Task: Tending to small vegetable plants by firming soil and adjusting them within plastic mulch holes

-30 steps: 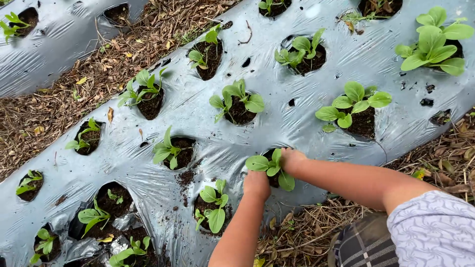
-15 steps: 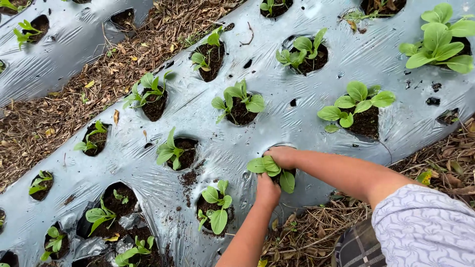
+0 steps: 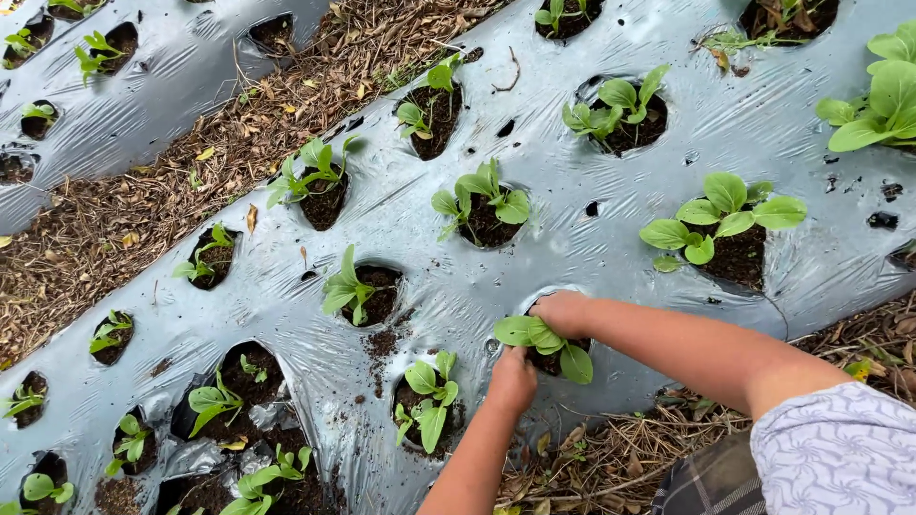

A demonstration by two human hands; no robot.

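We cup our left hand [image 3: 512, 380] and right hand [image 3: 561, 311], grip closed about the base of a small, soft, easily bruised green-leaved seedling [image 3: 540, 339], in a soil-filled hole of the silver plastic mulch sheet [image 3: 572, 238].

silver mulch sheet [image 3: 592, 238] — planted holes | straw path [image 3: 143, 205]

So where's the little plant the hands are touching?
In the head view, the seedling sits in a hole near the lower edge of the silver sheet, low and right of centre, between the left hand and right hand.
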